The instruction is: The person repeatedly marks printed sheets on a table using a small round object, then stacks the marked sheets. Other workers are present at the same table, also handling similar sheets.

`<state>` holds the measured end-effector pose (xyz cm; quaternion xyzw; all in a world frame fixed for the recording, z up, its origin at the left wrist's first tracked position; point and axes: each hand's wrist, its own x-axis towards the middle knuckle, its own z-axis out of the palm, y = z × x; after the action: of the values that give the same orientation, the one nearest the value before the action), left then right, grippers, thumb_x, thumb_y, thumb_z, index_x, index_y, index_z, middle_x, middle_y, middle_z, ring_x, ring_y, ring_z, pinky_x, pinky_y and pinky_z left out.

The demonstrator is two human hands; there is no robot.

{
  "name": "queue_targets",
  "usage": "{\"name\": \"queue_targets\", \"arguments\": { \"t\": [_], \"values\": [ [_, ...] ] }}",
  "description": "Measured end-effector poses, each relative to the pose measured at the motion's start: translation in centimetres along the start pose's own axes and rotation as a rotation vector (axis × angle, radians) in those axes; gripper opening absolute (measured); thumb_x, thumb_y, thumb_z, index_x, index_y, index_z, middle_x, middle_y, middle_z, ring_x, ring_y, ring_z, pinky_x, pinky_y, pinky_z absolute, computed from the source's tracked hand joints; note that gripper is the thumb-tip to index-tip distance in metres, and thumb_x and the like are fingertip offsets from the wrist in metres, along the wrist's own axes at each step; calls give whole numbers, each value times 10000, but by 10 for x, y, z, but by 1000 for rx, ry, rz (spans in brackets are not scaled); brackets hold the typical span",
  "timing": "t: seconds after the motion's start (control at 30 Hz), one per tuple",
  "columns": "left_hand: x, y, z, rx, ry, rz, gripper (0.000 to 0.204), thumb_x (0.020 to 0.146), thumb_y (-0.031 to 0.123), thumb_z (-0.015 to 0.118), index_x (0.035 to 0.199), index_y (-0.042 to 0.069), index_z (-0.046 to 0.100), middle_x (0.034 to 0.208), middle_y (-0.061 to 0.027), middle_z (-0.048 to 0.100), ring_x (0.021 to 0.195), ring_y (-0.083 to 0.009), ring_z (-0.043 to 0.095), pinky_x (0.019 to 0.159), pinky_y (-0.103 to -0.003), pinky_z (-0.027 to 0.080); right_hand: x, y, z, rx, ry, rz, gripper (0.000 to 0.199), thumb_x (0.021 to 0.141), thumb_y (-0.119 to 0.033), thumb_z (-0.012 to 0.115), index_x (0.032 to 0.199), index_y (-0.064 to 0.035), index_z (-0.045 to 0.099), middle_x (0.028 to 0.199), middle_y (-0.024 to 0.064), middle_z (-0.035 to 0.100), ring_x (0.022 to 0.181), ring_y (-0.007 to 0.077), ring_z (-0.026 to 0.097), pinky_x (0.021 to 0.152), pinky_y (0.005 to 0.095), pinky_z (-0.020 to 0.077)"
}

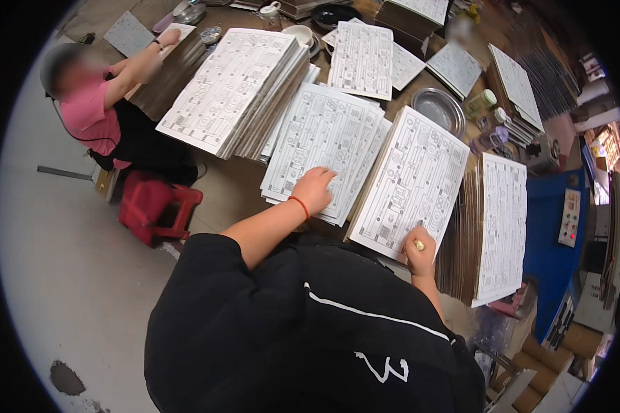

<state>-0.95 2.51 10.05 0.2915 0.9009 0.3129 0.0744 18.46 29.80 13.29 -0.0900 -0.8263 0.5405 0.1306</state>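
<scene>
The left hand (315,188) lies flat and open on a stack of printed sheets (320,141). The right hand (419,249) pinches the lower edge of a tilted sheet (410,182).

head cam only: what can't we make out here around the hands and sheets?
- Right hand: fist closed at the printed sheet; the small tool's tip is too small to identify.
- Left hand: palm down on the sheet stack; what lies under it is hidden.
- Lower table edge: covered by the black shirt.

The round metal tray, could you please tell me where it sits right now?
In the head view, the metal tray sits upper right of centre on the table, just beyond the top edge of the sheet that the right hand holds.
</scene>
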Motion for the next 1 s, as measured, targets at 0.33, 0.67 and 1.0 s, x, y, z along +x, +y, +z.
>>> {"name": "queue_targets", "arguments": {
  "t": [0.33, 0.67, 1.0],
  "values": [
    [-2, 137, 41, 118, -548, 605, 1056, 654, 598, 766, 1498, 155, 311, 1559, -197, 202, 1469, -344, 142, 1175, -551, 98, 18, -22, -20, 495, 16, 123, 147, 728, -23, 469, 582, -9, 464, 591, 77, 492, 569, 146, 431, 567, 282, 360],
    [-2, 133, 55, 163, -437, 658, 825, 788, 546, 680, 1458, 162, 389, 1539, -174, 274, 1438, -340, 229, 1161, -546, 163, 122, 12, -40, 869, 242, 35, 220, 792, -92, 462, 580, -39, 445, 559, 94, 450, 557, 199, 406, 653, 365, 391],
    [1, 133, 53, 128, -460, 640, 839, 778, 542, 687, 1461, 159, 388, 1550, -159, 264, 1439, -331, 231, 1159, -551, 173, 185, 42, -27, 794, 220, -11, 196, 759, -50, 453, 569, -15, 483, 567, 107, 501, 549, 196, 447, 613, 357, 413]
  ]
}}
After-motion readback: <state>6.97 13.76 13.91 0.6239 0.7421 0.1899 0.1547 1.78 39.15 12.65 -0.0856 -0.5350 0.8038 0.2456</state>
